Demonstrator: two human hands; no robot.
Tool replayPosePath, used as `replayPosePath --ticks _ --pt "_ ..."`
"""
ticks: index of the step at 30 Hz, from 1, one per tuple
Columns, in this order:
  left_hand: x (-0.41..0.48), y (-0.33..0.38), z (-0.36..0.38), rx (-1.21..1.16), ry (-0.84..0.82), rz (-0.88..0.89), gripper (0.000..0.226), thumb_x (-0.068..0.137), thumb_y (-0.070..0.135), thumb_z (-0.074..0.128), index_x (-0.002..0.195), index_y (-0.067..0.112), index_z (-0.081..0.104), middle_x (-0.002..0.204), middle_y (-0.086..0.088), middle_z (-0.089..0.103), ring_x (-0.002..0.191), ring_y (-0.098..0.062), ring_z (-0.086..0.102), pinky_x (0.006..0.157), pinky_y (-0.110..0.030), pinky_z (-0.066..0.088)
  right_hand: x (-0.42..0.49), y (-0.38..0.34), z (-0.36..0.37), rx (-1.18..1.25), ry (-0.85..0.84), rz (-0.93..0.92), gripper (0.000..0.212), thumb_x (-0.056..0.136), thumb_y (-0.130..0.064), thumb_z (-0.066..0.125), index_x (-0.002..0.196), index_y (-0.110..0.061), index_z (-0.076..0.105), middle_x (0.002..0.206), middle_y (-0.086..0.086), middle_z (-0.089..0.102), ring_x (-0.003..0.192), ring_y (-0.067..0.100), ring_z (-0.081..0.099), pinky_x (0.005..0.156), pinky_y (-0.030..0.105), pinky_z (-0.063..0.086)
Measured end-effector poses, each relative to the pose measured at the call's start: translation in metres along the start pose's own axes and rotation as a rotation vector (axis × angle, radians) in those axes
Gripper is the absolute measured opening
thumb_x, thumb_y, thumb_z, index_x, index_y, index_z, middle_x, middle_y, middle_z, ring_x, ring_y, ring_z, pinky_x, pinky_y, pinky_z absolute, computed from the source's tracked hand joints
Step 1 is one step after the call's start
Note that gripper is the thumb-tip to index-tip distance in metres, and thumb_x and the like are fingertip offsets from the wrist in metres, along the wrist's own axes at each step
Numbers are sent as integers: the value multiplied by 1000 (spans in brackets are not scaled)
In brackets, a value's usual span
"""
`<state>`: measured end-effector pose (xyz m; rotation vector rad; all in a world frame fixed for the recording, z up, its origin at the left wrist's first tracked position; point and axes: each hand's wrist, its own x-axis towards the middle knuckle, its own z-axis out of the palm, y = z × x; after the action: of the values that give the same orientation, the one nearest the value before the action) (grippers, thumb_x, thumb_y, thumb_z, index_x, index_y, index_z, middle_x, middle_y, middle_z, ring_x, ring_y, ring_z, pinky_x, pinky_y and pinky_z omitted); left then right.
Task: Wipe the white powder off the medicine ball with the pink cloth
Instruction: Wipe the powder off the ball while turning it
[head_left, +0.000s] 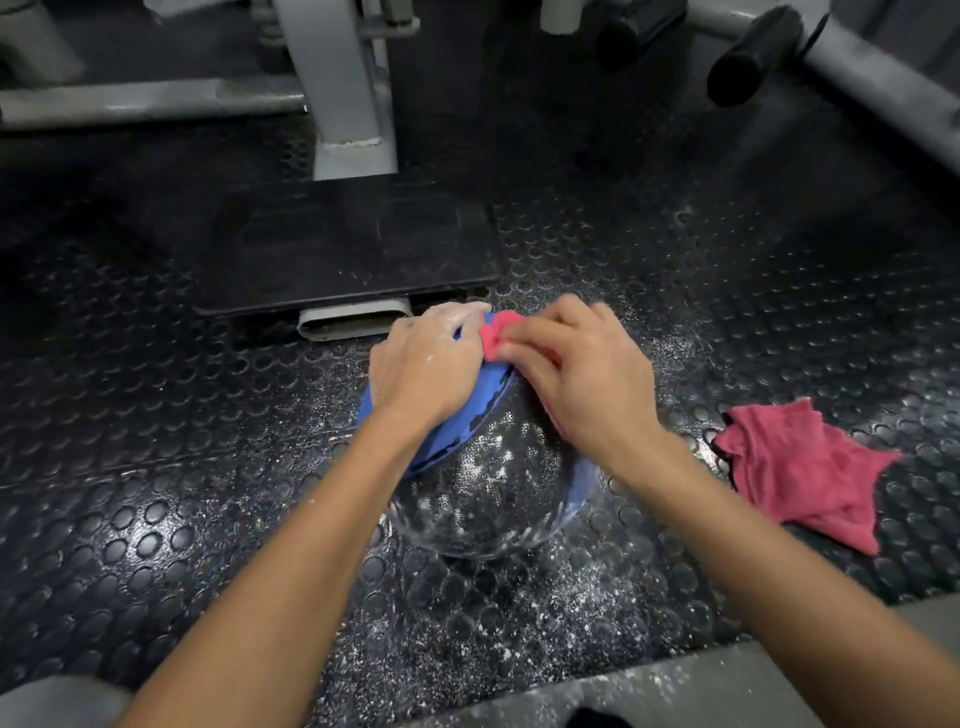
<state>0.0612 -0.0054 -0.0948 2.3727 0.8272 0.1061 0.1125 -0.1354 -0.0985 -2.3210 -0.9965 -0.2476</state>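
Black-and-blue ball: the medicine ball (483, 493) is one round sphere. A finely pebbled black panel faces the camera, with smoother blue panels on its left side and lower right edge.
Where: it sits on the floor at mid-frame, between the two forearms and just in front of the black plate.
Powder: white powder (491, 457) speckles and streaks the black panel, thickest at its middle and along the lower rim. The blue panel looks cleaner.
Pink cloth: the pink cloth (493, 335) is soft and crumpled, bunched at the ball's far top and touching the blue panel.
Right hand: the right hand (582, 379) has its fingers curled, pinching that cloth against the ball.
Left hand: the left hand (423, 371) lies on the blue panel with its fingers draped over the far curve, gripping nothing. They are dusted white and sit just beside the cloth.
Cloths counted: two. The second pink cloth (800, 467) lies rumpled and loosely spread on the floor, right of the ball and apart from it.
Floor: the floor (156, 467) is glossy black rubber with raised round studs, with powder scattered around the ball.
Black plate: the black plate (343, 249) is flat, matte and rectangular, with a grey flattened tube end (353, 322) under its near edge.
Machine frame: the machine frame (343, 78) is grey painted metal, with posts and bars.
Rollers: two black cylindrical pads (753, 57) sit at the upper right.
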Motion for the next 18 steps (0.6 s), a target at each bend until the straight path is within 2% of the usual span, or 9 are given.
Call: replayPosePath --ticks 2,4,7,9,14,16,18 --pt "0 -4 -2 -1 -11 -15 37 95 37 30 123 48 53 137 20 47 126 -17 40 100 -35 29 9 -1 3 20 -12 -39 26 85 -51 48 96 -39 68 90 -10 58 82 16 46 62 29 42" --pt "2 -11 -4 -43 -6 -27 37 95 37 30 121 47 55 136 20 48 126 -15 42 102 -36 31 -20 2 11 97 119 -114 26 87 -45 49 96 -32 69 94 -8 61 84 20 49 66 29 45" --pt "6 -18 -6 -89 -5 -73 37 94 38 30 119 48 56 135 20 49 126 -14 43 101 -35 31 -86 15 25 226 257 -156 20 89 -41 51 103 -30 60 100 -9 56 91 18 49 83 21 42" --pt "7 -17 -5 -82 -6 -92 37 94 39 29 119 49 55 136 18 48 126 -16 42 101 -36 30 -96 19 27 190 281 -172 19 89 -41 51 104 -31 59 101 -9 55 90 16 48 80 23 44" --pt "2 0 0 -25 3 -112 38 95 38 28 122 44 53 140 14 45 127 -21 36 100 -38 24 -27 4 16 46 246 -204 27 85 -44 52 87 -29 74 89 -7 66 80 17 45 58 24 41" --pt "1 -2 -2 5 -33 -104 36 95 43 28 124 43 50 141 12 42 126 -24 32 99 -41 21 -13 12 16 96 214 -142 25 85 -46 52 89 -32 73 93 -11 65 82 15 44 61 21 40" --pt "-1 -13 -4 -1 -56 -105 39 93 53 29 129 49 43 141 12 38 126 -24 28 102 -42 19 -10 25 16 244 178 -26 18 84 -43 55 94 -38 69 95 -18 60 87 13 45 72 18 39"
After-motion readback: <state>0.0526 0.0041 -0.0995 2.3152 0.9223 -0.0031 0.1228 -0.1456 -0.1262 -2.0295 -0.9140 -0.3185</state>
